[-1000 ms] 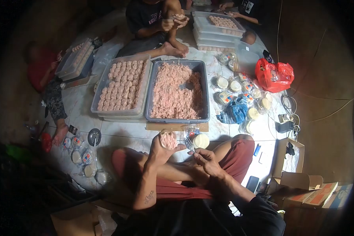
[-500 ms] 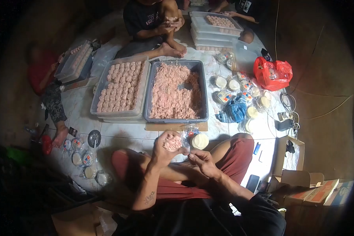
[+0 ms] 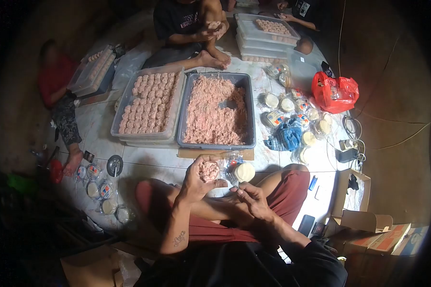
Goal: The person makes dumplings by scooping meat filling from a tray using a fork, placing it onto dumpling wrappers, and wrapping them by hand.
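Observation:
My left hand is wrapped round a small portion of pink filling, whose top faces up. Just to its right, my right hand pinches a fork, its far end near my left thumb. Beyond the fork, a stack of round pale wrappers lies by an opened clear packet. A grey tub of pink minced filling stands in front of my hands. At its left, a clear tray holds rows of shaped pink pieces.
Packets of wrappers, a blue cloth and a red bag lie at the right. More packets and a dark round dish are at the left. Other people sit around with stacked trays. Cardboard boxes stand at the lower right.
The fork has moved from beside the filling to the filling and back to the right. The filling's surface looks rougher. Across the tub, a person's hands have come together.

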{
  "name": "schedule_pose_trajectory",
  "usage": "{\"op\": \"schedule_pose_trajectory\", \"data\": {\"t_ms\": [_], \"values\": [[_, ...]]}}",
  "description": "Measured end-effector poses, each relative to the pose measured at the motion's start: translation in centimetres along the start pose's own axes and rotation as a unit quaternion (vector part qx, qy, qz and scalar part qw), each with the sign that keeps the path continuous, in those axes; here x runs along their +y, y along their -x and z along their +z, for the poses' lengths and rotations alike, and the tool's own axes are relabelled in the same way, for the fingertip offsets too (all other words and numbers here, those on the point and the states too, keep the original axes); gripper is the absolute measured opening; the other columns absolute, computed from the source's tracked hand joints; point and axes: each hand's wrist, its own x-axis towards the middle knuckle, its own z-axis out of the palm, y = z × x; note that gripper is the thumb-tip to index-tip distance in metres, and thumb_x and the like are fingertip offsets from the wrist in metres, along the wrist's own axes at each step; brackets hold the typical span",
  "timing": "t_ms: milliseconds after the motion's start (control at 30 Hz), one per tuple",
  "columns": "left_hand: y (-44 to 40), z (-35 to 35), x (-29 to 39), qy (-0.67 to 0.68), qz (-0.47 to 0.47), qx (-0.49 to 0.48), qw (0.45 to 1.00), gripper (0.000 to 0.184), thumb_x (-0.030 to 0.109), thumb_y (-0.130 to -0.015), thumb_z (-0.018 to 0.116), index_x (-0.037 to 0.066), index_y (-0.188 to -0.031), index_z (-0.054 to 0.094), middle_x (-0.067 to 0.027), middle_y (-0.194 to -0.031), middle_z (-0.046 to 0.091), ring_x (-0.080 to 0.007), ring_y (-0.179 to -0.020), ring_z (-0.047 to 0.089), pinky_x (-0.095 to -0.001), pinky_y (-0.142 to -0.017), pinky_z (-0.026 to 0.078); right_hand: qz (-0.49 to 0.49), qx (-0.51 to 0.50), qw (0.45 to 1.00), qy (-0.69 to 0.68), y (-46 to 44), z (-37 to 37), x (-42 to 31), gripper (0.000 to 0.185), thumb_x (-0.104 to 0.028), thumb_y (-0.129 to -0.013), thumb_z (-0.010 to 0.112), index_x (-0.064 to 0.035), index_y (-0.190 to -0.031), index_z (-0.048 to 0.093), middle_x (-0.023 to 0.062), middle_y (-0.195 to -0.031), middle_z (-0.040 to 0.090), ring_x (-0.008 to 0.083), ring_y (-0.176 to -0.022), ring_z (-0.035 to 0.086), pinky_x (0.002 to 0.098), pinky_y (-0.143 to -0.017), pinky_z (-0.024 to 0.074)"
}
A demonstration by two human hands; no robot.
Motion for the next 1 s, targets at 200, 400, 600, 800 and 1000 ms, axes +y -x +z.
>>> {"op": "schedule_pose_trajectory", "data": {"t_ms": [200, 400, 600, 800, 1000], "values": [[-0.3, 2.2, -3.1, -0.206, 0.007, 0.068, 0.976, 0.046, 0.008, -0.066, 0.093, 0.001, -0.100, 0.062, -0.0010, -0.090, 0.065, -0.0081, -0.082, 0.060, -0.0252, -0.073, 0.052, -0.163, 0.039, 0.934, 0.314, -2.1, 2.2, -4.0, 0.016, 0.003, -0.096, 0.057, 0.0033, -0.108, 0.066, 0.0148, -0.084, 0.055, 0.0263, -0.076, 0.057, 0.0353, -0.068, 0.0456], [0.5, -0.7, -0.7, -0.055, 0.017, -0.008, 0.998, 0.058, 0.010, -0.064, 0.094, -0.001, -0.111, 0.061, -0.0064, -0.100, 0.070, -0.0095, -0.088, 0.064, -0.0250, -0.078, 0.054, -0.114, 0.073, 0.964, 0.227, -0.3, 0.6, -3.5, 0.015, -0.001, -0.098, 0.055, 0.0012, -0.107, 0.068, 0.0102, -0.091, 0.059, 0.0183, -0.084, 0.056, 0.0288, -0.077, 0.0448], [0.4, -0.2, 1.9, -0.007, 0.059, 0.000, 0.998, 0.061, 0.012, -0.061, 0.096, 0.002, -0.108, 0.058, -0.0028, -0.090, 0.065, -0.0076, -0.081, 0.060, -0.0243, -0.075, 0.052, 0.014, 0.034, 0.999, 0.010, 0.3, 1.2, -1.9, 0.018, -0.005, -0.103, 0.052, 0.0025, -0.106, 0.068, 0.0039, -0.093, 0.057, 0.0102, -0.087, 0.051, 0.0255, -0.079, 0.0418], [0.3, -0.2, -0.7, 0.014, 0.066, 0.002, 0.998, 0.054, 0.017, -0.061, 0.097, 0.005, -0.098, 0.060, -0.0022, -0.089, 0.063, -0.0094, -0.078, 0.058, -0.0255, -0.072, 0.051, -0.116, 0.002, 0.987, 0.108, -0.2, 2.2, -1.7, 0.013, 0.000, -0.100, 0.055, 0.0038, -0.103, 0.066, 0.0074, -0.090, 0.057, 0.0144, -0.081, 0.054, 0.0281, -0.072, 0.0446], [-0.4, 2.7, -2.2, -0.175, 0.113, 0.112, 0.972, 0.047, 0.029, -0.066, 0.095, 0.006, -0.081, 0.057, -0.0019, -0.074, 0.059, -0.0096, -0.069, 0.055, -0.0267, -0.063, 0.047, -0.232, 0.110, 0.918, 0.303, -2.3, 4.7, -2.2, 0.019, 0.010, -0.088, 0.057, 0.0035, -0.104, 0.065, 0.0155, -0.086, 0.056, 0.0275, -0.077, 0.057, 0.0346, -0.067, 0.0469]]}}
